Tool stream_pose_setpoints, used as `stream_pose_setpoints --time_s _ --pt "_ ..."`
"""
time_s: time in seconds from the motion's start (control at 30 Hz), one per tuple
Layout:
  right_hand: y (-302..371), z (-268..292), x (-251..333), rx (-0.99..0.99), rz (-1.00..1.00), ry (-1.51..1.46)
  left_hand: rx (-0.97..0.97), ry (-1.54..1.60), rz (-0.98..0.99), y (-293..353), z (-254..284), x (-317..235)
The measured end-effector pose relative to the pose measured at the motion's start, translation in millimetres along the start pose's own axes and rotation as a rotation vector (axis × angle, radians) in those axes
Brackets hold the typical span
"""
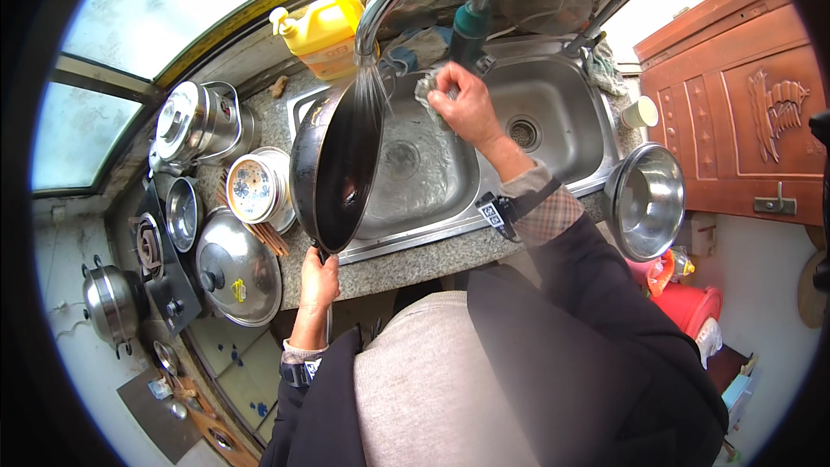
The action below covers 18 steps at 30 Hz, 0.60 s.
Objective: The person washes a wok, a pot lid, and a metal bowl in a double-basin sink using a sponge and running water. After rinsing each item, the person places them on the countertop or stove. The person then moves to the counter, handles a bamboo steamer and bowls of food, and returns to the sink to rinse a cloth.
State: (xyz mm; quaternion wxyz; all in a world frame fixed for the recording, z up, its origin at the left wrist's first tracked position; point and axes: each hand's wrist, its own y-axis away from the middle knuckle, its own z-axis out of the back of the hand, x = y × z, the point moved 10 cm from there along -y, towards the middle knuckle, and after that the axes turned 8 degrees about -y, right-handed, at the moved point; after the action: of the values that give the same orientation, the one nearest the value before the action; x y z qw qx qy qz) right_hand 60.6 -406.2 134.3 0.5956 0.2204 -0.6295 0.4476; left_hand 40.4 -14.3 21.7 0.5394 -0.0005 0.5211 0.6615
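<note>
My left hand (321, 278) is closed round the handle of a dark frying pan (339, 169). The pan is tilted up on its side over the left basin of a steel double sink (415, 156). Water from the curved chrome faucet (372, 17) runs down onto the pan and into the basin. My right hand (467, 104) is closed over a crumpled greyish cloth or scrubber (426, 91), held above the divider between the basins, apart from the pan. Its exact kind is hard to make out.
Left of the sink stand stacked bowls (252, 187), chopsticks (266, 238), a large pot lid (239, 265) and a lidded steel pot (186, 125). Behind are a yellow jug (324, 35) and a green-topped bottle (469, 33). Steel bowls (650, 203) and a pale cup (640, 112) sit at right.
</note>
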Motion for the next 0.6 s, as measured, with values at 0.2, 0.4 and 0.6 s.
stream_pose_setpoints --time_s 0.2,0.4,0.6 --pt "-23.7 -42.9 -13.3 0.161 -0.043 0.048 0.104 0.173 0.084 6.7 -1.0 -0.8" --pt "43.4 -99.9 -115.1 0.314 -0.349 0.155 0.511 0.319 0.290 5.4 -41.8 13.8" --pt "69.6 -131.0 -139.0 0.550 0.189 0.880 0.805 0.519 0.384 -0.2 -85.7 21.5"
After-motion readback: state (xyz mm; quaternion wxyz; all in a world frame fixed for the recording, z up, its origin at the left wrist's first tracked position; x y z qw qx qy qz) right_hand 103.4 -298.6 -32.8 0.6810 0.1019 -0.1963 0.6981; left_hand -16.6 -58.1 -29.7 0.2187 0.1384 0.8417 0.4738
